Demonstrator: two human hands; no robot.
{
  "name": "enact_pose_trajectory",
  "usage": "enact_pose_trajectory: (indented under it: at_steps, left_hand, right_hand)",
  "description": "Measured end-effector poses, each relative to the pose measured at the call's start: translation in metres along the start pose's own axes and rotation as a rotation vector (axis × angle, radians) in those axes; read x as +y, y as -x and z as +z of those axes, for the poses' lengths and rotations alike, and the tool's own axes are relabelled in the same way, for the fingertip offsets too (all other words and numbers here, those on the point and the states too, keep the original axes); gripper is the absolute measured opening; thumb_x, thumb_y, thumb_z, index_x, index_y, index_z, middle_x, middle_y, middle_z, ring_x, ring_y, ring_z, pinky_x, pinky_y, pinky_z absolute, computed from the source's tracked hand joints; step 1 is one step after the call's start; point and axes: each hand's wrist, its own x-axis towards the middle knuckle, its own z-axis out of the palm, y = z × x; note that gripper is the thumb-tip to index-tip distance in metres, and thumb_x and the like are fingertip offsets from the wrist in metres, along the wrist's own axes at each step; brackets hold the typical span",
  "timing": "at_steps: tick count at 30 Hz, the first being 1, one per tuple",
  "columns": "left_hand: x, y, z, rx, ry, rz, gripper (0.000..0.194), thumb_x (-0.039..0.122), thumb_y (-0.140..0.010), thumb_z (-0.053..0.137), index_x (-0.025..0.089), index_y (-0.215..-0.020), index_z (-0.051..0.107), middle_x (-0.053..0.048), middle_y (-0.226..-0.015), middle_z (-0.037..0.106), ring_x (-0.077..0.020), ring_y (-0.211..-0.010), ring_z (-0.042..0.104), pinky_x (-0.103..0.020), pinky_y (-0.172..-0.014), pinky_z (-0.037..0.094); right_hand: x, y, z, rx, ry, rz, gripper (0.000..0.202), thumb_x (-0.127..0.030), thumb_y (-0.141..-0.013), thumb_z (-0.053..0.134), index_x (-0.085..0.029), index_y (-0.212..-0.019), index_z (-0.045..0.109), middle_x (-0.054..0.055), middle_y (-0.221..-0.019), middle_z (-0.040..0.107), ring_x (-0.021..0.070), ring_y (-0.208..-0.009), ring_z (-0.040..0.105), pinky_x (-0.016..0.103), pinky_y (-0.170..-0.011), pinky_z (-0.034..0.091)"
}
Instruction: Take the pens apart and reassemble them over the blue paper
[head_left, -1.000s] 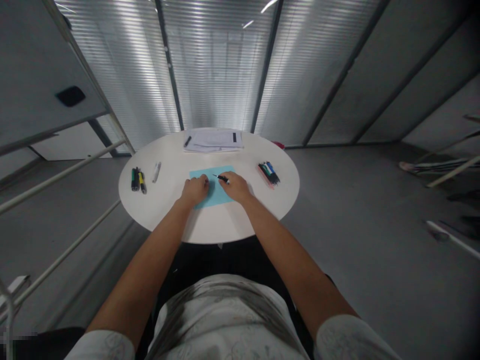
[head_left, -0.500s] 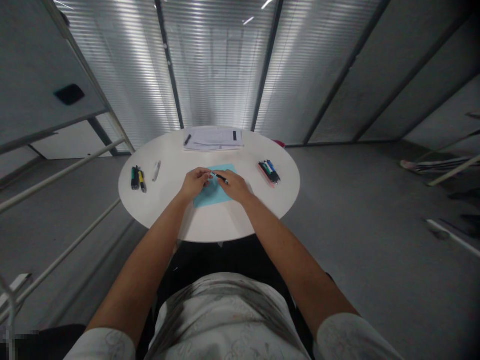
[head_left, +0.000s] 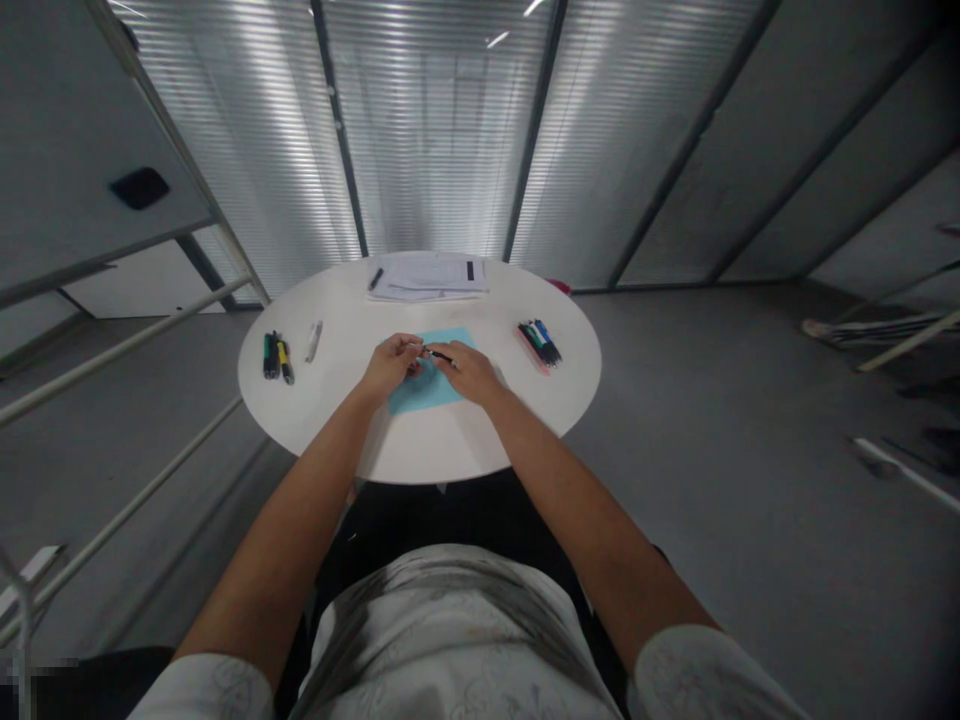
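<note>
White table (head_left: pixel 420 455): blue sheet (head_left: pixel 429 393) beneath both hands
Right hand (head_left: pixel 472 374): pinching black pen (head_left: pixel 440 355)
Left hand (head_left: pixel 387 366): fingers bunched at its end, grip unclear
Slip risk: loosened pinch, stray mark

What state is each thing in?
Black pen, held, cap unclear
Right hand, closed on the pen
Left hand, fingers at the pen's end
Blue sheet, flat, partly covered
Papers, stacked flat
White marker, lying down
Markers at left, bunched
Pens at right, bunched
Blinds, lowered
</note>
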Motion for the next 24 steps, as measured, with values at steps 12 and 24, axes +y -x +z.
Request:
enact_pose_trajectory:
  at_steps: [12,24]
  left_hand:
    - [0.0035,0.0056,0.0020,-0.016,-0.030,0.010,0.021,0.031,-0.073,0.067,0.015,-0.083,0.058,-0.003,-0.074,0.066,-0.0093,-0.054,0.055,-0.026,-0.055,0.046]
    - [0.0016,0.0059,0.0022,-0.047,-0.106,0.019,0.016,0.026,-0.072,0.067,0.015,-0.080,0.058,-0.002,-0.066,0.064,-0.0101,-0.052,0.055,-0.026,-0.055,0.044]
  right_hand:
    - [0.0017,0.0007,0.0025,0.001,0.019,0.009,0.033,-0.027,-0.095,0.045,-0.032,-0.124,0.061,0.002,-0.108,0.066,0.0157,-0.096,0.060,0.030,-0.088,0.046]
    - [-0.0042,0.0010,0.0004,-0.007,0.030,0.079,0.031,-0.027,-0.089,0.054,-0.029,-0.119,0.056,0.002,-0.101,0.069,0.0181,-0.088,0.063,0.031,-0.078,0.046]
